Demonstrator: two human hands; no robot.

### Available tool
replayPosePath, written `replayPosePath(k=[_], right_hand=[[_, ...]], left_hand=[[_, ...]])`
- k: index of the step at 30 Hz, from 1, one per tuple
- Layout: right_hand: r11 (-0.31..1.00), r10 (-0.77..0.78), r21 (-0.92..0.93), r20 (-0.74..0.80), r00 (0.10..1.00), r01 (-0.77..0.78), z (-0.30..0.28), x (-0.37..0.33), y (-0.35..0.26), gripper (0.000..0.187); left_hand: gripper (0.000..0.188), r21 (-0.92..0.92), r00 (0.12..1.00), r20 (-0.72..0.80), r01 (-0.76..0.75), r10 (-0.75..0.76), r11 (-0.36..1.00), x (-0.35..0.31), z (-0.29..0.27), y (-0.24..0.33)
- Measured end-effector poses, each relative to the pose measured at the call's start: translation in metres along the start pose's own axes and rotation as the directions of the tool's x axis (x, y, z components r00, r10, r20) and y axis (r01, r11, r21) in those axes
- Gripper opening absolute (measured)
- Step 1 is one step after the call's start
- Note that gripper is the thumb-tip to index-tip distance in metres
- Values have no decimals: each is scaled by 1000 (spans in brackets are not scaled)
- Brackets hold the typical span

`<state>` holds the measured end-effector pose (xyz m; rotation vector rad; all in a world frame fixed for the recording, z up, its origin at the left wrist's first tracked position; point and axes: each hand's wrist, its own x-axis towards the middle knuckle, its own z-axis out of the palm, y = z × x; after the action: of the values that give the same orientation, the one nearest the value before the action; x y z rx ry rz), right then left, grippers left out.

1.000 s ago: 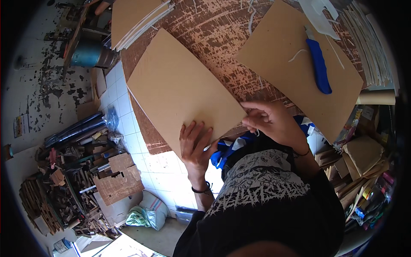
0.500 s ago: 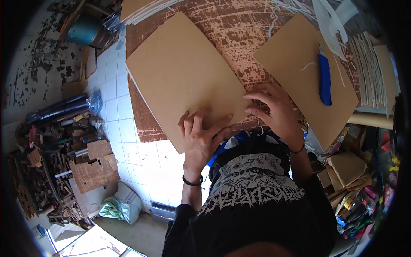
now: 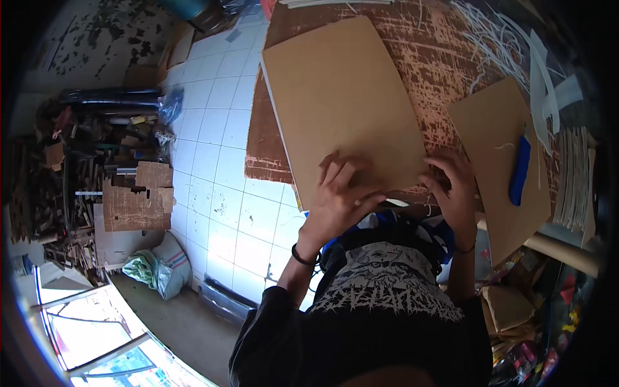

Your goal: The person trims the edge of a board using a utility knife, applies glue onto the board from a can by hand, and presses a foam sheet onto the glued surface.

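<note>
A large tan cardboard sheet lies on the worn brown work surface in front of me, its near end at my waist. My left hand rests on its near part, fingers bent and spread, thumb pointing right. At the sheet's right edge is my right hand, curved, with thumb and forefinger apart; the fingertips meet or nearly meet the edge. Neither hand visibly grips anything. To the right, a blue-handled utility knife lies on a second tan sheet, blade end away from me.
Thin white strips are heaped at the far right. A stack of cut sheets stands at the right, near a cardboard tube. White floor tiles stretch along the left, beside piled scraps and a sack.
My view has turned, so the sheets and surface sit further right in the picture. Both hands stay at about the same places on the large sheet; the left fingers look more bent.
</note>
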<state>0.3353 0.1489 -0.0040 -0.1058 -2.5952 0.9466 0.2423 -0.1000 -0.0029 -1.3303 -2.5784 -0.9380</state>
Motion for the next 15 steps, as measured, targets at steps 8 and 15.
replayPosePath(k=[8,15], right_hand=[[992,55,119,-28,998,-51,1,-3,-4,32],[987,84,135,5,996,-83,0,4,-7,31]], left_hand=[[40,137,888,-249,428,-388,893,-31,-33,-19],[54,3,862,-290,434,-415,901,-23,-32,-43]])
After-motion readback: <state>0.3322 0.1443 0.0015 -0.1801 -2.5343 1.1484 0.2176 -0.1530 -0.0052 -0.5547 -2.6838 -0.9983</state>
